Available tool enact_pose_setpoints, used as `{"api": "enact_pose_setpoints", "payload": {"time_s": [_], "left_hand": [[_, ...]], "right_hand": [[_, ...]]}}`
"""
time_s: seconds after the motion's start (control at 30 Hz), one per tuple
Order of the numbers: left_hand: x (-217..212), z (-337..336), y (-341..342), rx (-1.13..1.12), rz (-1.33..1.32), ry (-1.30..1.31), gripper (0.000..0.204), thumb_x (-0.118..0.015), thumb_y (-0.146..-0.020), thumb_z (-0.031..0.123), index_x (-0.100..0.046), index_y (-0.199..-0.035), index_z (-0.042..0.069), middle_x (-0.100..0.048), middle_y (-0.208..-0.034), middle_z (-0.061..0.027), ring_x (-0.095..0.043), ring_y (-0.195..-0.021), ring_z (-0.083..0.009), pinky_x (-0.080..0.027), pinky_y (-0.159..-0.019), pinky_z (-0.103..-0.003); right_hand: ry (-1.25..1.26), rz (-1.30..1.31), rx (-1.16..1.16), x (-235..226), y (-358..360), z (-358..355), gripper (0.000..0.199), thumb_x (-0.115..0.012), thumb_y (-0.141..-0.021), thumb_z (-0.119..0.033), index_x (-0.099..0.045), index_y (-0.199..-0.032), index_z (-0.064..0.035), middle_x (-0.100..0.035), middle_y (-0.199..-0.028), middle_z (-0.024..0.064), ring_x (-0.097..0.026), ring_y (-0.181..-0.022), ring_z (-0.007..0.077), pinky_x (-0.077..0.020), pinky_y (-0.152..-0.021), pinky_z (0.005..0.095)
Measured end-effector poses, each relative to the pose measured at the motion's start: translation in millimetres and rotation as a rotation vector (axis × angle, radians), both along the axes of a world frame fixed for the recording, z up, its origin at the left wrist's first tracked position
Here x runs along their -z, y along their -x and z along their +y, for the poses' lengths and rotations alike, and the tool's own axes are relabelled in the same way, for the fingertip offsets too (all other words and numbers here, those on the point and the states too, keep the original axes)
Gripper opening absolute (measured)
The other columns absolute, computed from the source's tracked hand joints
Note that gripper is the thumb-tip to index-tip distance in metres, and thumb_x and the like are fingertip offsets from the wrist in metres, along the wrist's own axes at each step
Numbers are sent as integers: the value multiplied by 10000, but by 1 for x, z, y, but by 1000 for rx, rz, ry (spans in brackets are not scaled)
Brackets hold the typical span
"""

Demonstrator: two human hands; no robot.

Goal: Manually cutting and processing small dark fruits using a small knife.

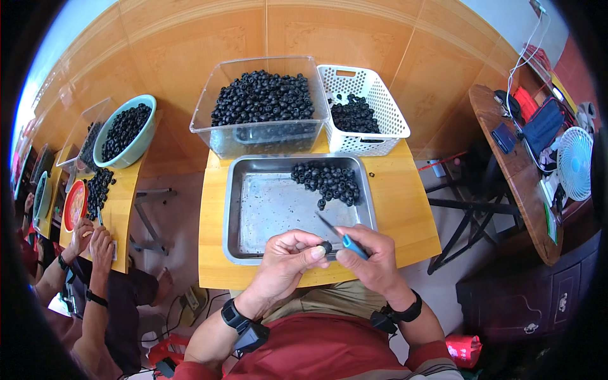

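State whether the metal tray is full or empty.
Partly full: the metal tray holds dark round pieces far right; its left is mostly bare.

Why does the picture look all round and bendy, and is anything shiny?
In the head view: the fisheye lens bows lines on the wooden wall and leaves the corners black; the metal tray has a pale sheen.

Metal tray [263,221] on wooden table [405,209]; dark round pieces [329,182] heaped in tray's far right part. At tray's near edge: left hand [288,258] pinching dark piece [325,246], right hand [372,256] gripping blue-handled knife [352,244], blade angled over tray. Beyond tray: clear bin [218,142], white basket [394,126], both holding dark pieces. Well left of tray: co-worker's hands [100,244], pale green bowl [134,159]. Well right: fan [575,163].
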State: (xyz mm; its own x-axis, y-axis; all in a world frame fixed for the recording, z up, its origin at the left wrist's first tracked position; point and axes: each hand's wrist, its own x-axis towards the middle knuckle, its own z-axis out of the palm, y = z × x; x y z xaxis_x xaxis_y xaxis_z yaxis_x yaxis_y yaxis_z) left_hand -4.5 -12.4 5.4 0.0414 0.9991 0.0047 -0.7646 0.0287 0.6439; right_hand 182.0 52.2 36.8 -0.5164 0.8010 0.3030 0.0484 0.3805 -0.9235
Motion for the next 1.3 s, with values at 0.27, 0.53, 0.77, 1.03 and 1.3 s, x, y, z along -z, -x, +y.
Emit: {"api": "enact_pose_setpoints", "payload": {"time_s": [0.27, 0.53, 0.77, 1.03, 1.3], "left_hand": [[2, 0, 4, 52, 98, 73, 128, -684, -904, 24, -637, -1019, -11, -696, -981, -100, -681, -849, -150, -589, -782, -284], [1, 16, 12, -76, 547, 59, 125, -713, -902, 67, -662, -978, -18, -699, -864, -38, -634, -779, -76, -529, -709, -233], [-2, 59, 18, -178, 1440, -127, 264, -761, -819, 149, -693, -1045, 31, -693, -883, -154, -679, -725, -275, -545, -689, -356], [22, 103, 6, -152, 1865, -345, 215, -699, -816, 127, -707, -1024, 75, -667, -937, -160, -674, -831, -359, -551, -731, -456], [23, 112, 5, -155, 1944, -419, 79, -645, -835, 98, -648, -869, 26, -622, -849, -189, -660, -784, -381, -550, -680, -465]], "right_hand": [[-42, -36, -141, 1, 9, 1, 316, -762, -857, -161, -684, -1117, 1, -586, -810, 40, -522, -694, 101, -401, -602, 243], [-2, -103, 244, -12, 8, 55, 325, -740, -872, -239, -670, -1055, 20, -640, -791, 29, -553, -700, 79, -450, -621, 244], [-544, -134, 582, -30, 24, 193, 455, -723, -875, -247, -629, -1167, 89, -675, -811, 142, -619, -706, 149, -505, -657, 309], [-310, -85, 489, -11, 22, 151, 404, -705, -878, -218, -640, -1158, 67, -716, -964, 173, -684, -824, 201, -528, -732, 328], [-85, -73, 458, 4, -1, 95, 350, -711, -885, -159, -655, -1165, 44, -716, -977, 134, -651, -820, 138, -522, -740, 277]]}}
